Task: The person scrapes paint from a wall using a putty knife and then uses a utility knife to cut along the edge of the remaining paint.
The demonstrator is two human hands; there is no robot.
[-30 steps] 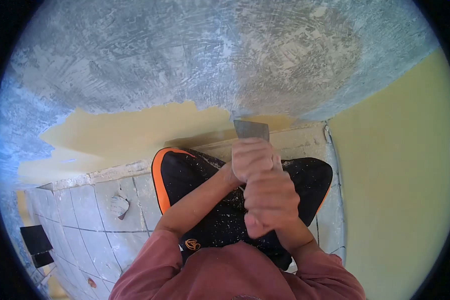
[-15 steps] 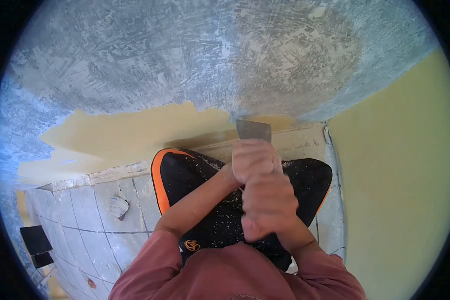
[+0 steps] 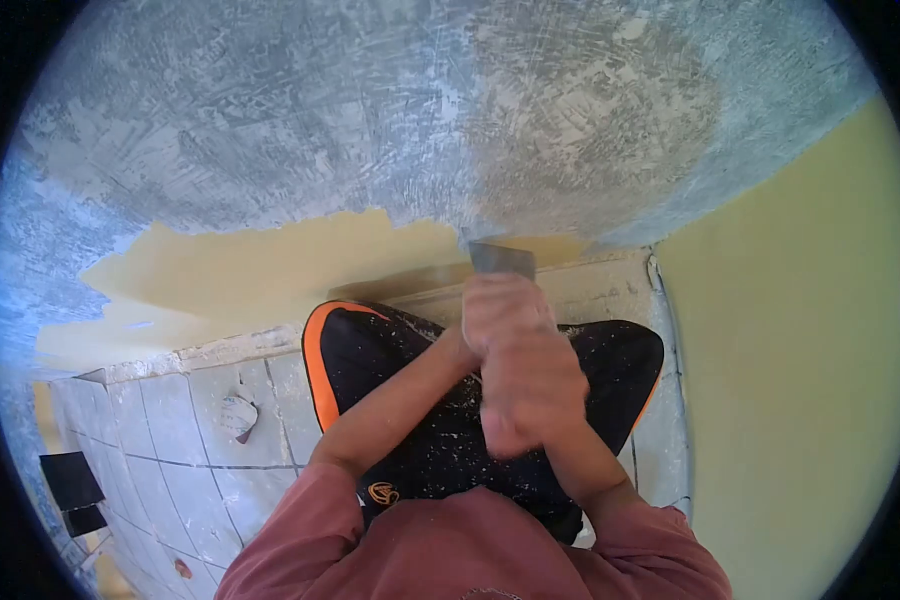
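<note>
A scraper [image 3: 503,261] with a flat metal blade points up at the wall, its blade near the lower border of the rough grey layer. My left hand [image 3: 505,308] is wrapped round it just behind the blade. Directly below, my right hand [image 3: 532,390] is closed on the same tool, farther back on the handle. Both fists hide the handle, and the right one is blurred. Ahead rises the wall [image 3: 370,130], with a scratched grey coating above a yellow strip [image 3: 280,255] along its base.
Dark trousers [image 3: 440,450] speckled with flakes cover my bent legs, close to the wall. A yellow-green side wall [image 3: 790,330] stands at the right. On the tiled floor [image 3: 170,420] lie a pale scrap [image 3: 238,416] and a black object [image 3: 70,480].
Both hands and the scraper have shifted slightly to the left; my right hand has also come up a little. The wall's coating looks the same.
</note>
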